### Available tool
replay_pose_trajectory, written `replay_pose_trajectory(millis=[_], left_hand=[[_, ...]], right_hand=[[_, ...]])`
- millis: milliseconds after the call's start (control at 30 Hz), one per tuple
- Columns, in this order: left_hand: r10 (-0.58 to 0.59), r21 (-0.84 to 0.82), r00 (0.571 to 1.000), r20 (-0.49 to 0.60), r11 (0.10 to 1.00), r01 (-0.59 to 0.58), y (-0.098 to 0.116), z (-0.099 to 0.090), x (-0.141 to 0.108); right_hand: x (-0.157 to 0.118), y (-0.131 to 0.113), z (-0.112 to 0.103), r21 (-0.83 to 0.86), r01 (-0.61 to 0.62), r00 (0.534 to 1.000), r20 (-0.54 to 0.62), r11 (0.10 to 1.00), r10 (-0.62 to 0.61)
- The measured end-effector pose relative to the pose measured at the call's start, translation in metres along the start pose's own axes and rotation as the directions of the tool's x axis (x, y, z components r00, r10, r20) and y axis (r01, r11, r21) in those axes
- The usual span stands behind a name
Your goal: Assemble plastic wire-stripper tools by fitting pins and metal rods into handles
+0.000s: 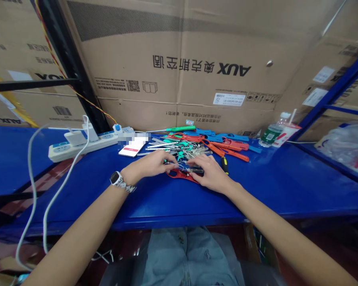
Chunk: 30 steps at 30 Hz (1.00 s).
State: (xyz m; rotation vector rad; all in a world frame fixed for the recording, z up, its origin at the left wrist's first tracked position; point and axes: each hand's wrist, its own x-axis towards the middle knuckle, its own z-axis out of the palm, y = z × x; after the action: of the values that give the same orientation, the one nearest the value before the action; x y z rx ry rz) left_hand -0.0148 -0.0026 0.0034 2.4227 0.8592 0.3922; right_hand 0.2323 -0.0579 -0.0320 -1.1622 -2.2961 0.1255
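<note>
My left hand (159, 163) has thumb and fingers pinched on a thin pale wire. Opposite it, my right hand (210, 171) grips a small dark cylindrical part (196, 171), and the wire seems to run between the two. Below my fingers lies a red plastic casing (181, 175), partly covered by my hands. Just beyond is a pile of slim metal tubes (162, 146) with green pieces (185, 145) and wires. Red and orange casings (223, 146) resembling long lighter handles lie behind my right hand, near a yellow and black screwdriver handle (224, 165).
A white power strip (77, 149) with plugs and cables stands at left. A phone (134, 145) lies beside the pile. Behind are a green-handled screwdriver (180, 128) and blue casings (214, 137). A bottle (270, 135) and paper cup (286, 133) stand right. Cardboard boxes (197, 35) wall the back.
</note>
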Motion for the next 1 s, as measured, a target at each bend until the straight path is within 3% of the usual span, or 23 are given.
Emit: replay_pose_trajectory(millis=[133,233,400,500,633,800,900,1000], left_hand=[[-0.048,-0.033,0.998,0.044,0.998,0.049,-0.003,0.001,0.0],[-0.078,-0.014,0.995,0.055,0.997,0.079,-0.004,0.002,0.0],[-0.015,-0.076,1.0,-0.003,0.997,0.015,0.0,0.002,-0.001],[-0.011,-0.099,1.0,-0.002,0.995,0.011,-0.002,0.002,0.0],[-0.096,-0.044,0.995,-0.007,0.994,0.096,-0.008,0.002,0.002],[-0.128,-0.03,0.992,-0.013,0.991,0.127,-0.009,0.003,0.002],[-0.132,-0.033,0.991,-0.017,0.991,0.131,-0.006,0.003,0.001],[-0.056,0.004,0.998,-0.034,0.998,0.056,-0.005,0.004,0.001]], right_hand=[[0.004,0.007,-0.004,0.018,0.032,0.998,0.057,0.999,-0.033],[0.007,0.012,-0.01,0.103,0.088,0.996,0.012,0.991,-0.09],[0.017,0.016,-0.015,0.301,0.043,0.999,0.004,0.952,-0.047],[0.028,0.019,-0.013,0.198,0.004,0.999,0.034,0.98,-0.011],[0.032,0.016,-0.007,-0.03,0.027,0.998,0.055,0.999,-0.026],[0.013,-0.006,-0.006,-0.023,0.074,0.989,-0.126,0.997,-0.076],[0.001,-0.017,-0.004,-0.039,0.15,0.984,-0.088,0.988,-0.153],[-0.004,-0.018,0.002,-0.104,0.206,0.978,-0.009,0.973,-0.208]])
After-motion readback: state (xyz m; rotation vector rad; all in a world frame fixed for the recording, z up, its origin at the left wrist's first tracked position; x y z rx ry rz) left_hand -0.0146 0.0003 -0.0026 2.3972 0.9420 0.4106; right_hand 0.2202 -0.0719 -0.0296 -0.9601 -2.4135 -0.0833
